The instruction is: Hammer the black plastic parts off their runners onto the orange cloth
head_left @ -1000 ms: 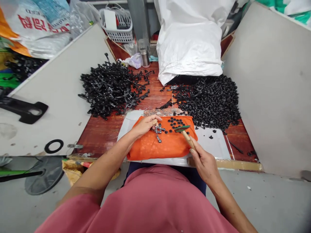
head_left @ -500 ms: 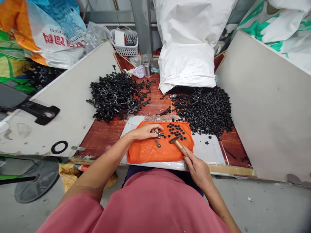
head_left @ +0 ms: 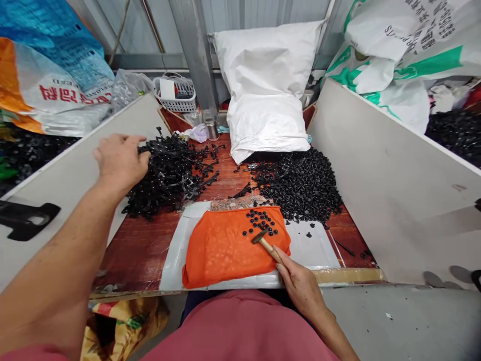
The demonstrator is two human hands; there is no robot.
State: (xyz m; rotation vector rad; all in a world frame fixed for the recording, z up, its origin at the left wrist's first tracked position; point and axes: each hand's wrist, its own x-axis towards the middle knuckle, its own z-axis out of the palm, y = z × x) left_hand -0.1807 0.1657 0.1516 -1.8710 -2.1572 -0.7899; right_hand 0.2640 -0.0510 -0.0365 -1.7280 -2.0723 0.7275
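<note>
My left hand (head_left: 122, 159) is raised at the left edge of a tall pile of black plastic strip parts (head_left: 161, 175). Its thumb and fingers are apart, and I see nothing between them. Wrapped around a wooden handle, my right hand (head_left: 298, 281) grips a small hammer (head_left: 271, 249). The hammer's dark head hovers over or rests on a folded orange cloth (head_left: 225, 250); I cannot tell which. Several small round black caps (head_left: 259, 218) lie scattered near the hammer head on the cloth's upper right part.
A heap of small black caps (head_left: 304, 185) spreads at the right, below a big white sack (head_left: 268, 90). Pale panels wall in the table on the left and right (head_left: 376, 165). A grey basket (head_left: 176, 100) and a metal flask (head_left: 212, 129) stand at the back.
My left hand has left the cloth and moved up-left to the strip pile. The black strip part it held on the cloth is gone from there. The view has shifted; the hammer stays in my right hand.
</note>
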